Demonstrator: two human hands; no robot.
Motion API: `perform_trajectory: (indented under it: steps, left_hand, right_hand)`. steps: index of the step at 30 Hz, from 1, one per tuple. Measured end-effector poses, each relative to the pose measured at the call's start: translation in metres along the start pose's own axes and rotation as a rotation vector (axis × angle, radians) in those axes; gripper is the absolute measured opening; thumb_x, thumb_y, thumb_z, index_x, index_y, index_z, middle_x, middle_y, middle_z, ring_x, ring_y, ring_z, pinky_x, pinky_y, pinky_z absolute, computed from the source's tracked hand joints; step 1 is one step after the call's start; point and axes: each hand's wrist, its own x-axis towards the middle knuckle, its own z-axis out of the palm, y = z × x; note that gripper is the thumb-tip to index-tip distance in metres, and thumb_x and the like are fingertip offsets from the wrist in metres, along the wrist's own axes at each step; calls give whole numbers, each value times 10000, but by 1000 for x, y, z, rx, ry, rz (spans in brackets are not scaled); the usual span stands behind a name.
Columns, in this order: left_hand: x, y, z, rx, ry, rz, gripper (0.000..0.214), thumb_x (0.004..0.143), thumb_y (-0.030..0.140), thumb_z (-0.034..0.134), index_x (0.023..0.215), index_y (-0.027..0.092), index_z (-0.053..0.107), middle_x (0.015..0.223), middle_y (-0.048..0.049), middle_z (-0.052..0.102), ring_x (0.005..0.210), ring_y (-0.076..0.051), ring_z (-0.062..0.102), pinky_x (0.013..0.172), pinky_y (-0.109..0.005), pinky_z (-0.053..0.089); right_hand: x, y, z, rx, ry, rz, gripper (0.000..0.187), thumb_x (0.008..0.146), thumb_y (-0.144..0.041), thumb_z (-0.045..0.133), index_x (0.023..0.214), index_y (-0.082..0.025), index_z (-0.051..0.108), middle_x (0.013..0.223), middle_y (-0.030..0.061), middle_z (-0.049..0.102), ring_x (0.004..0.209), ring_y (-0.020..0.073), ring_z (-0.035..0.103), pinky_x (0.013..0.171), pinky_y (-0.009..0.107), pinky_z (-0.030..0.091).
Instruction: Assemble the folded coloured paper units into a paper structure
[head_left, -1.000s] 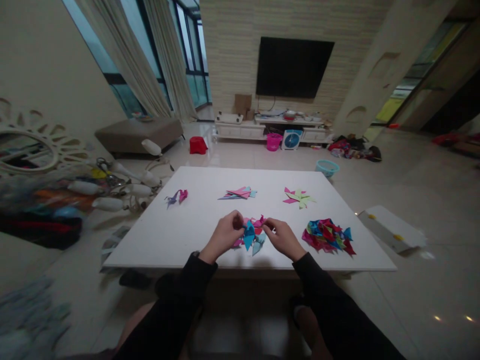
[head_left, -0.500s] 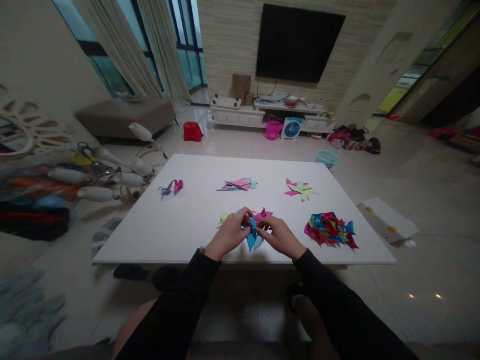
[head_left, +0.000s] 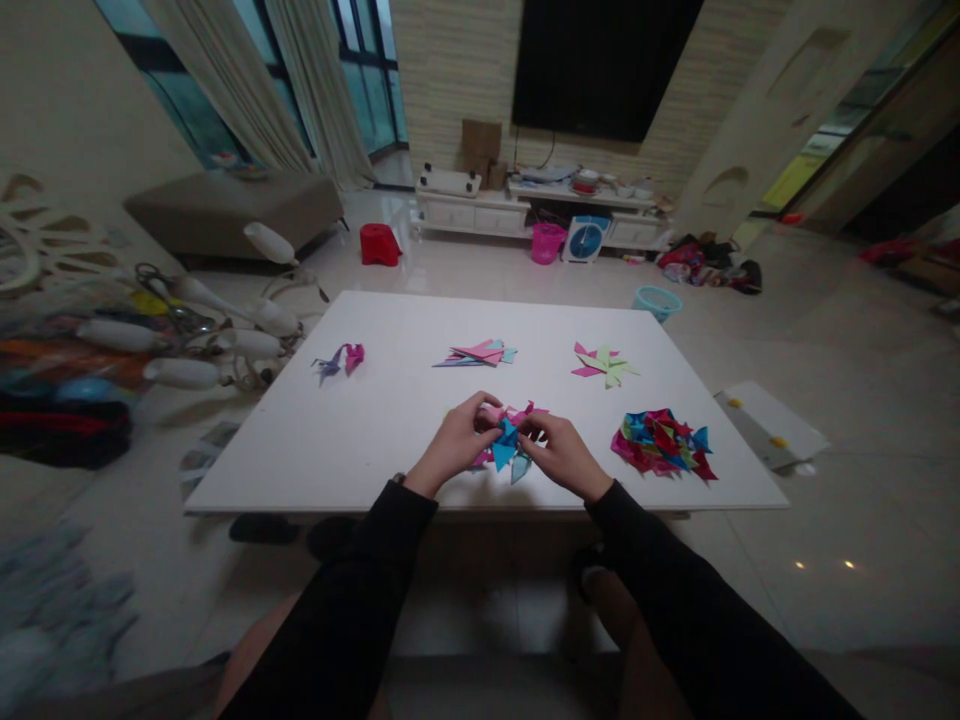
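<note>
At the near edge of a white table, my left hand and my right hand pinch a folded paper piece of blue, pink and pale teal between them. Both hands have their fingers closed on it, just above the tabletop. A heap of folded coloured paper bits lies right of my right hand. Farther back on the table lie a pink and blue paper shape, a pink and green star shape and a small purple and pink piece.
Left of the table, a white lamp fixture with several bulbs and scissors lie on the floor. A white board lies on the floor to the right. A red stool, pink bin and TV cabinet stand farther back.
My hands have drawn closer together around the paper piece and turned it slightly. The camera has tipped downward, so the table sits higher in view.
</note>
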Motion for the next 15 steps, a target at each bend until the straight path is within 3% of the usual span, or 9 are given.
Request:
perform_trajectory:
  steps: [9,15]
  left_hand:
    - [2,-2,3,-123,-1,-38,383,739,186,751,1088,177,592,826,-29,728,790,-167,707,739,-283,549]
    - [2,4,3,-246,131,-124,385,669,98,752,1027,141,617,872,-64,738,789,-156,701,771,-301,563]
  right_hand:
    - [-4,2,0,7,18,27,117,918,-238,595,841,-185,666,791,42,696,712,167,602,671,281,445]
    - [-3,2,-6,87,113,67,145,914,-266,573,816,-193,651,778,29,680,741,170,610,705,290,446]
